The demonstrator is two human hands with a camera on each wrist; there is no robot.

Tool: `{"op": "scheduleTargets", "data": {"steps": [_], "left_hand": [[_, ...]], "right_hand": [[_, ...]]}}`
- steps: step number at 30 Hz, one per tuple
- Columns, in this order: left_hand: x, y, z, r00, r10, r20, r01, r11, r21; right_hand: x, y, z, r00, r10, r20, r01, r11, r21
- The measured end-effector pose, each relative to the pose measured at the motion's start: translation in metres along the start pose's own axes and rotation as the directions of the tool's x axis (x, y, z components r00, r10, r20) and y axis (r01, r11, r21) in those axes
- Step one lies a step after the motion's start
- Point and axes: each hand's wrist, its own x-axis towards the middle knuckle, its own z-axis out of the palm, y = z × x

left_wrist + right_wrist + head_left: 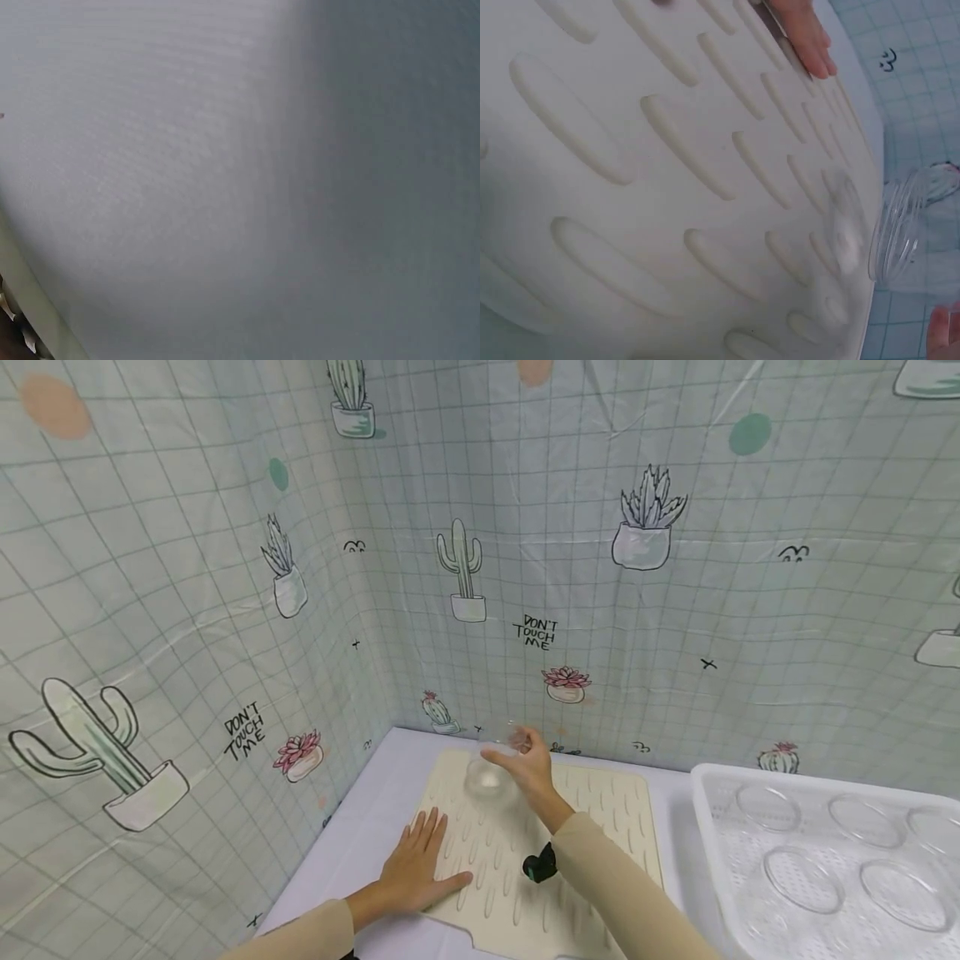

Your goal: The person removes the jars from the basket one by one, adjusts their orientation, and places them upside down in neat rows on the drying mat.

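My right hand (528, 764) grips a clear, see-through jar (900, 232) over the far left part of a cream ribbed draining mat (487, 860). In the right wrist view the jar's threaded mouth faces the mat, and a patch of light lies on the mat beside it. Only the fingertips (939, 334) of this hand show there. My left hand (416, 864) lies flat with fingers spread across the mat's left edge. The left wrist view is mostly a blurred pale surface, with a strip of the mat (37, 300) at lower left.
A white plastic basket (708, 843) at the right holds several clear round containers (802, 881). White cloth (352, 827) covers the table. Behind and to the left hang cactus-print curtains (570, 568). A small black device (542, 864) sits at my right wrist.
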Motion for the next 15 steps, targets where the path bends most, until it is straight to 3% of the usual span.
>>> {"op": "scheduleTargets", "data": {"steps": [15], "left_hand": [[-0.001,0.002,-0.004,1.000,0.020,0.019,-0.019,0.999,-0.031]], "right_hand": [[0.007,0.004,0.027,0.998,-0.025,0.063,0.033,0.990,-0.138]]}}
